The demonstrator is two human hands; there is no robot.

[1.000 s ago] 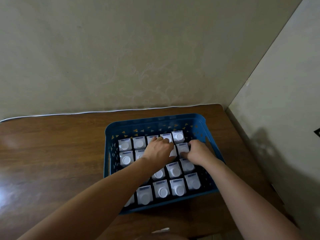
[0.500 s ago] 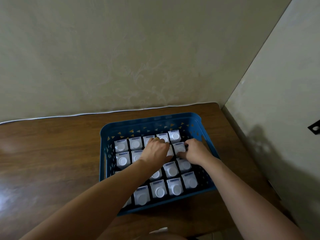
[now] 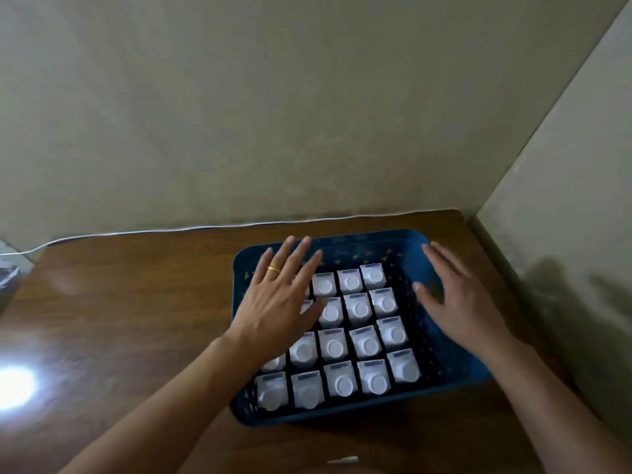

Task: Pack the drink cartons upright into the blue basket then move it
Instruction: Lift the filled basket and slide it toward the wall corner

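Cartons [image 3: 357, 306], white with round caps, stand upright in close rows inside the blue basket [image 3: 369, 241], which sits on the brown wooden table [image 3: 130, 302] near the wall corner. Left hand [image 3: 278, 295], fingers spread and straight, wearing a gold ring [image 3: 273, 269], is over the basket's left side. Right hand [image 3: 460, 297], likewise spread, holding nothing, is over the right rim.

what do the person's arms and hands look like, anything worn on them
Both forearms are bare, with no sleeves, watch or gloves in view. The left hand wears a plain gold band on one finger. The right hand shows no ring or other jewellery.
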